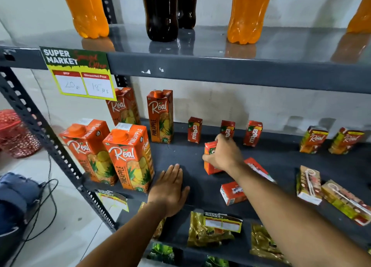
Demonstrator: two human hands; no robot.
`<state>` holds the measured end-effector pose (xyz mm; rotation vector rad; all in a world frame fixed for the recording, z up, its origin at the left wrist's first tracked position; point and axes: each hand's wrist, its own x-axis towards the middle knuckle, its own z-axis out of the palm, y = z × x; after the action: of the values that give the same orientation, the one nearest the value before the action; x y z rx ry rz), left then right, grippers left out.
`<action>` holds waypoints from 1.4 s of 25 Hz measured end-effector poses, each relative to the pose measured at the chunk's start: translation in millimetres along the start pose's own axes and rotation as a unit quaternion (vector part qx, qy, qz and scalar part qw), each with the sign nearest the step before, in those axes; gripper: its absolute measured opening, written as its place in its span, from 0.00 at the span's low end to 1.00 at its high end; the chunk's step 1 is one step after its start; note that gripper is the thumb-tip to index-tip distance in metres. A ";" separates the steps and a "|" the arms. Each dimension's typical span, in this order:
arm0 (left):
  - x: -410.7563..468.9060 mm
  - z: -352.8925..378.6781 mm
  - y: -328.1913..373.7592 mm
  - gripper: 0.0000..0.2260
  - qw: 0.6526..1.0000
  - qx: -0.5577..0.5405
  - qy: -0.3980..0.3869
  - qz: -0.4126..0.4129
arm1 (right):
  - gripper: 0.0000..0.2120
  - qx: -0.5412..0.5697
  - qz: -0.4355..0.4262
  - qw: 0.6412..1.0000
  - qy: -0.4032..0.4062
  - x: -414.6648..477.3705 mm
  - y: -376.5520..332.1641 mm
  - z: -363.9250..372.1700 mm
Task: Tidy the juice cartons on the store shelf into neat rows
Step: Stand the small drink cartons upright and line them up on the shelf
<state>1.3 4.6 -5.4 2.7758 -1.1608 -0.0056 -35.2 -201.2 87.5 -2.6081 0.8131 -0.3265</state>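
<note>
My right hand (223, 153) is closed around a small red Maaza carton (209, 167), standing upright mid-shelf. Behind it three small Maaza cartons (194, 129) stand in a row at the back. Two more red small cartons (232, 192) lie flat beside my right forearm. My left hand (170, 188) rests flat, fingers apart, on the dark shelf (180, 152) next to the tall orange Real pineapple cartons (129, 156). Two further tall Real cartons (160, 116) stand behind. At right, small Real cartons (313, 140) stand at the back and others (308, 185) lie toppled near the front.
The upper shelf (200, 66) carries orange and cola bottles (160, 11) and a price tag (80, 74) hanging over its edge. Gold packets (206, 232) fill the shelf below. A perforated metal upright (50, 142) frames the left side; a red basket (16, 134) sits on the floor.
</note>
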 end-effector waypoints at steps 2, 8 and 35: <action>1.0 0.1 0.1 0.33 1.000 -0.004 0.001 0.007 | 0.34 -0.012 0.039 0.999 0.001 -1.4 -9.1 3.2; -0.9 -1.2 0.0 0.33 1.000 -0.009 -0.002 0.009 | 0.37 -0.027 0.108 0.988 -0.109 -2.0 -21.1 -16.0; -1.6 -5.3 0.0 0.32 1.000 -0.003 -0.003 0.030 | 0.12 -0.378 -0.479 0.776 -0.160 -0.4 -25.5 -54.9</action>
<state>0.4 6.5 -0.2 2.7350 -1.2436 -0.0112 -41.0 -197.7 147.6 -3.4737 -0.7586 0.2747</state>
